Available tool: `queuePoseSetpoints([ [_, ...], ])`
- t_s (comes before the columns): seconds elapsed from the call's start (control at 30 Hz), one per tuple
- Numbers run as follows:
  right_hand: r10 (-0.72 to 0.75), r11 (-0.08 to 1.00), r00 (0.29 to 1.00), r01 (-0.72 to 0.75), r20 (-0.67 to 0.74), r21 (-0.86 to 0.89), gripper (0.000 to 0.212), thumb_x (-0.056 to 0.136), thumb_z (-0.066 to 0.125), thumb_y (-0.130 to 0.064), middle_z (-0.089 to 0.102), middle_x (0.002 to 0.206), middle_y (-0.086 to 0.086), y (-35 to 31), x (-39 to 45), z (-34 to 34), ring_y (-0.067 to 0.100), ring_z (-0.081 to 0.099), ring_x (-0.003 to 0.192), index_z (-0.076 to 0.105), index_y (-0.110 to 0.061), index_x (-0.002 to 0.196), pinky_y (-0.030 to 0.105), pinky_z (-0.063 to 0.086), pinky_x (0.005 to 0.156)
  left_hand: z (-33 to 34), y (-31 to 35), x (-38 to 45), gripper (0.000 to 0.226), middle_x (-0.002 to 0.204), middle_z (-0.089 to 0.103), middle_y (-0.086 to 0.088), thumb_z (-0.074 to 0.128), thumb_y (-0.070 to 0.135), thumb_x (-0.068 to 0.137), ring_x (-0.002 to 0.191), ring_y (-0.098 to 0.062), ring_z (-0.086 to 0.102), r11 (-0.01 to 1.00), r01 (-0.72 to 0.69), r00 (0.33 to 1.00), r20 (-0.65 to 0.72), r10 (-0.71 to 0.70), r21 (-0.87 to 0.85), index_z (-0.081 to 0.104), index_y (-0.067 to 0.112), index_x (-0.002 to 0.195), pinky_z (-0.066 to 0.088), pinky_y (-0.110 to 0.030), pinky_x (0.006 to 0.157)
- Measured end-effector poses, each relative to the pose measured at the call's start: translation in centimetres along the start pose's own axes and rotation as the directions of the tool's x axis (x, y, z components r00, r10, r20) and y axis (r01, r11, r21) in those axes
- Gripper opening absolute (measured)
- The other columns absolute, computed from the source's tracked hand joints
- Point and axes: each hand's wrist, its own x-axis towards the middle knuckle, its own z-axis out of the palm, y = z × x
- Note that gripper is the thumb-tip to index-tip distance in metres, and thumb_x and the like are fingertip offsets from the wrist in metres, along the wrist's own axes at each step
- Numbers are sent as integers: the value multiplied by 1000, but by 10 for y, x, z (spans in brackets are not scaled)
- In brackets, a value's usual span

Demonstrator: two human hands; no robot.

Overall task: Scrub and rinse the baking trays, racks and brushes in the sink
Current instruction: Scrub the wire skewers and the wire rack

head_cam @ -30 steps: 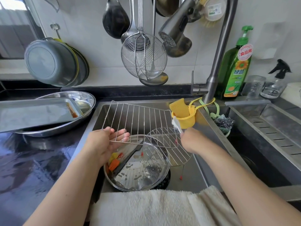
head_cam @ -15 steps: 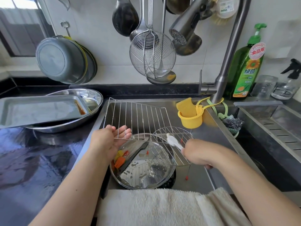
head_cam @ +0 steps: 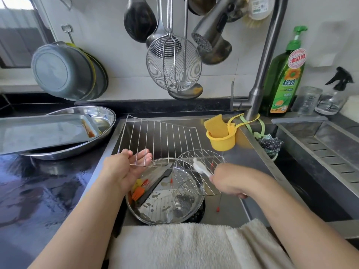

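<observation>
A rectangular wire rack [head_cam: 161, 136] stands tilted in the sink [head_cam: 250, 148]. My left hand [head_cam: 126, 167] holds its near edge, fingers curled under the wire. My right hand [head_cam: 231, 179] grips a white brush [head_cam: 200, 167], whose head lies on a round wire rack [head_cam: 196, 171] with red-tipped feet. Below both racks sits a round steel pan [head_cam: 165, 206] with soapy water, a dark tray piece and orange and yellow brushes [head_cam: 138, 191]. A greasy baking tray [head_cam: 44, 133] rests on an oval steel dish [head_cam: 104, 117] on the left counter.
The faucet head [head_cam: 206, 33] and hanging ladles and a wire skimmer [head_cam: 172, 65] are overhead. A yellow cup with a sponge [head_cam: 219, 133] hangs at the sink's back right, near a steel scourer [head_cam: 270, 142]. Green detergent bottle [head_cam: 285, 78] stands behind. A white towel [head_cam: 184, 247] covers the front edge.
My right hand has drawn the white brush down from beside the yellow cup onto the round rack. My left hand stays on the rectangular rack's edge.
</observation>
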Motion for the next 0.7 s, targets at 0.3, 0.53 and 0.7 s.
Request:
queuePoseSetpoints([
  [0.3, -75, 960, 969, 135, -237, 247, 22, 105, 41, -11, 58, 104, 10, -16, 10, 9, 35, 60, 116, 58, -11, 118, 34, 47, 82, 7, 4, -7, 21, 112, 64, -36, 29, -1, 110, 89, -40, 73, 995, -92, 994, -64, 89, -44, 41, 9, 95, 63, -42, 72],
  [0.53, -54, 964, 936, 140, -347, 226, 25, 107, 39, -31, 60, 95, 8, -18, 3, 11, 29, 56, 85, 57, -14, 99, 32, 40, 67, 9, -4, -4, 13, 110, 68, -33, 33, 2, 110, 90, -40, 77, 995, -86, 996, -26, 85, -45, 45, 8, 109, 66, -44, 74],
  [0.7, -230, 924, 919, 310, -319, 225, 36, 106, 39, -33, 58, 82, 6, -32, -1, 17, 22, 52, 67, 54, -15, 79, 30, 38, 54, 9, -5, -3, 17, 112, 68, -33, 34, 2, 110, 93, -41, 76, 994, -95, 995, -23, 93, -62, 43, 4, 123, 66, -45, 75],
])
